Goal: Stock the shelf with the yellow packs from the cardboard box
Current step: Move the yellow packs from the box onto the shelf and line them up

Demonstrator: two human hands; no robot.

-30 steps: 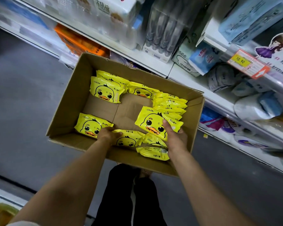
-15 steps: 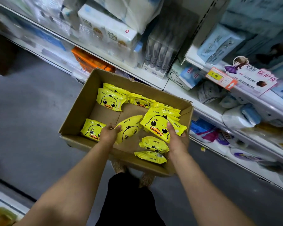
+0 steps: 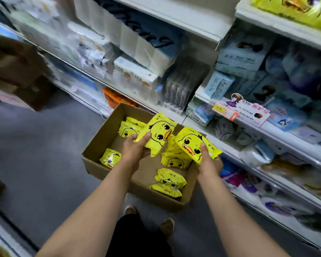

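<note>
Two shoes (image 3: 148, 217) are seen on the grey floor (image 3: 44, 164), just below the near wall of the cardboard box (image 3: 98, 143). Two yellow packs lie flat near the front right corner, one (image 3: 166, 189) nearest, another (image 3: 170, 178) just behind it. A lone pack (image 3: 110, 158) lies at the front left, below and left of the left hand (image 3: 135, 147). One duck-printed pack (image 3: 158, 133) is gripped by the left hand, thumb on top and fingers curled underneath, and is held tilted above the box middle. A second pack (image 3: 195, 143) is gripped by the right hand (image 3: 208, 160), thumb pressed on its face, and is held above the box's right side. The two held packs are near each other but apart. More packs (image 3: 174, 161) are stacked under the right one; others (image 3: 128, 127) sit at the far left corner. Beyond the box, shelves (image 3: 267, 130) with blurred tissue goods and an orange price tag (image 3: 224, 110) are seen. Yellow duck packs (image 3: 295, 8) are seen on the top right shelf.
</note>
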